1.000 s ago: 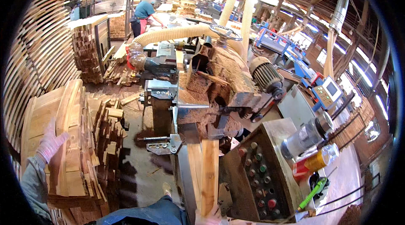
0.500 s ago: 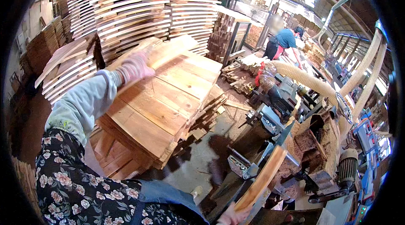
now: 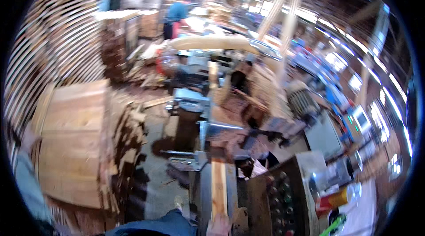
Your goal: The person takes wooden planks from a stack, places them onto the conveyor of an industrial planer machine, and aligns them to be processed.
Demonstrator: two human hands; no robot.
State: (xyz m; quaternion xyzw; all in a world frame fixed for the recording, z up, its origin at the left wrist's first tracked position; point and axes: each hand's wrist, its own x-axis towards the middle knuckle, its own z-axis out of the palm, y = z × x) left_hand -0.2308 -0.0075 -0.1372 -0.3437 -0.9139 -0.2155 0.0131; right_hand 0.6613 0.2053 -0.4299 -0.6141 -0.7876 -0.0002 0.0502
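A narrow wooden board (image 3: 219,187) lies lengthwise on the machine's metal bed (image 3: 231,187), pointing away from me. My right hand (image 3: 218,226) is closed on its near end, at the bottom edge of the view. At the far left, my left hand (image 3: 29,139) is at the outer side of a stack of wide wooden boards (image 3: 73,143). Motion smears its fingers, so its grip does not show. A loose board (image 3: 43,107) lies along that side of the stack, next to the hand.
Behind the stack rise tall piles of spaced planks (image 3: 66,36). Wood scraps (image 3: 133,125) lie between stack and machine. A pale dust hose (image 3: 212,43) crosses the machine's far end. At right stands a dark panel of round buttons (image 3: 283,200). Another person (image 3: 176,14) works farther back.
My view has swung right, so the stack now sits farther left. The board in my right hand now lies along the machine bed. My left hand is lower beside the stack.
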